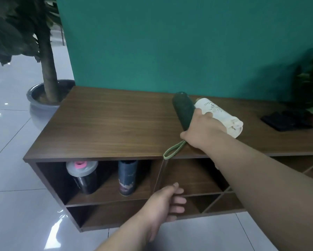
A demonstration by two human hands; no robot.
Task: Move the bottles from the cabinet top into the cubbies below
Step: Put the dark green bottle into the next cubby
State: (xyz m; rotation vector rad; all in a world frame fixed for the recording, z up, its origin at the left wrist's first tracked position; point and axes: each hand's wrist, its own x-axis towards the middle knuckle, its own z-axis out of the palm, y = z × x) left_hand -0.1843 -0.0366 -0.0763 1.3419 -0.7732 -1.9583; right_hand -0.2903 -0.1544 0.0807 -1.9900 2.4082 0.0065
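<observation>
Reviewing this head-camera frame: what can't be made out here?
- Right hand covers the lower ends of the dark green bottle and cream bottle; whether it grips one or both is unclear.
- Right-side cubbies: hidden behind the right forearm and cut by the frame edge.
- Dark object on the cabinet top: in shadow, unidentifiable.
- Cream bottle's print: too small to read.
- Left hand's fingers: contact with the shelf unclear.
</observation>
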